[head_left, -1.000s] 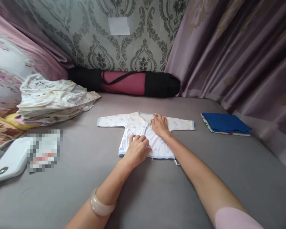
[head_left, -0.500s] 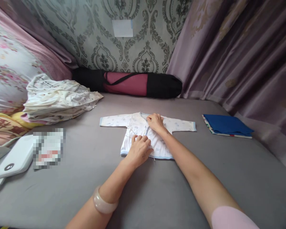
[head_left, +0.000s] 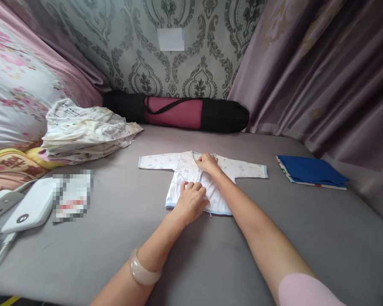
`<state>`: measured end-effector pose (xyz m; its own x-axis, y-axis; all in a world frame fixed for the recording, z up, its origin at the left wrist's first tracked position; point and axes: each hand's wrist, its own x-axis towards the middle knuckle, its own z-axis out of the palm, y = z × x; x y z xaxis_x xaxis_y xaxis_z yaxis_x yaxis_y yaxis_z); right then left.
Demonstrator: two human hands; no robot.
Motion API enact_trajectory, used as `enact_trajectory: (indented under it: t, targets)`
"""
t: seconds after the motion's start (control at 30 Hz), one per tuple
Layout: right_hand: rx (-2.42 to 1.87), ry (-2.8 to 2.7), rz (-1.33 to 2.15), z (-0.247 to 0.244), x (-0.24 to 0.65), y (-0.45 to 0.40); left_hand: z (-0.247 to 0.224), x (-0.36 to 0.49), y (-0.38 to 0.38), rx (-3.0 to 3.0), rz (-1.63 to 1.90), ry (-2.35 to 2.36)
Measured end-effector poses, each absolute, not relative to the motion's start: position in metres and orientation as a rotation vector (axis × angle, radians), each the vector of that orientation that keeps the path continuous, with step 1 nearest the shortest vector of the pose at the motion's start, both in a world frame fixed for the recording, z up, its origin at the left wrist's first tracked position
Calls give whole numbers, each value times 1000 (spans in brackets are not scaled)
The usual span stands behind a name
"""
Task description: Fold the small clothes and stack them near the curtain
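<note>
A small white baby shirt (head_left: 183, 172) with a faint print and light blue trim lies face up, its sleeves stretched out to both sides. Near the neckline, the fingers of my right hand (head_left: 208, 164) are closed on the shirt's front edge. Over the lower front rests my left hand (head_left: 191, 199), fingers bent and slightly apart, thumb held away from them. Its fingertips touch the cloth. A thin tie hangs below the hem, and my right forearm covers the shirt's lower right part.
A heap of light clothes (head_left: 89, 131) lies at left, near a white power bank (head_left: 35, 208) and a power strip (head_left: 3, 204). Folded blue cloth (head_left: 312, 170) is at right. A black and maroon long bag (head_left: 175, 112) lies along the wall on the grey sheet (head_left: 115, 238).
The view has shifted slightly, so everything sits a little further right. My right hand's fingers have drawn closer together at the neckline; my left hand has barely moved on the shirt.
</note>
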<state>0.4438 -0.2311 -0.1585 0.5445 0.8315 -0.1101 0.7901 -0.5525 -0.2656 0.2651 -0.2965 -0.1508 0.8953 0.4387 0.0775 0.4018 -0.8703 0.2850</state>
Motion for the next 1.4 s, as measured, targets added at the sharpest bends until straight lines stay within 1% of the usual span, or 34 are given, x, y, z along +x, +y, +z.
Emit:
enact_trajectory:
  t: [0.13, 0.27, 0.37, 0.47, 0.57, 0.7, 0.77, 0.87, 0.93, 1.03, 1.2, 1.4]
  targets:
    - [-2612, -1356, 87, -160, 440, -239, -150, 266, -296, 2799, 189, 636]
    - [-2573, -1425, -23, -160, 434, -247, -153, 265, -296, 2804, 194, 634]
    - [-2433, -1613, -76, -161, 431, -252, -152, 264, -298, 2802, 231, 638]
    - [-2272, -1836, 71, -167, 429, -257, -148, 264, -300, 2800, 231, 647]
    - [-2255, -1881, 264, -177, 427, -258, -142, 264, -301, 2808, 144, 645]
    - [-2282, -1771, 264, -186, 424, -255, -139, 261, -301, 2848, 130, 582]
    - [-2228, -1745, 283, -186, 426, -254, -142, 258, -301, 2850, 164, 562]
    - [-2090, -1679, 381, -179, 435, -260, -147, 257, -299, 2825, 242, 562]
    - [-2067, -1607, 370, -174, 444, -271, -152, 258, -299, 2815, 337, 576]
    - [-2177, -1532, 292, -170, 455, -294, -158, 262, -300, 2830, 388, 591]
    - [-2418, -1481, 311, -177, 476, -327, -163, 265, -303, 2820, 90, 655]
    - [-2520, -1515, 306, -185, 510, -348, -161, 263, -301, 2827, 32, 663]
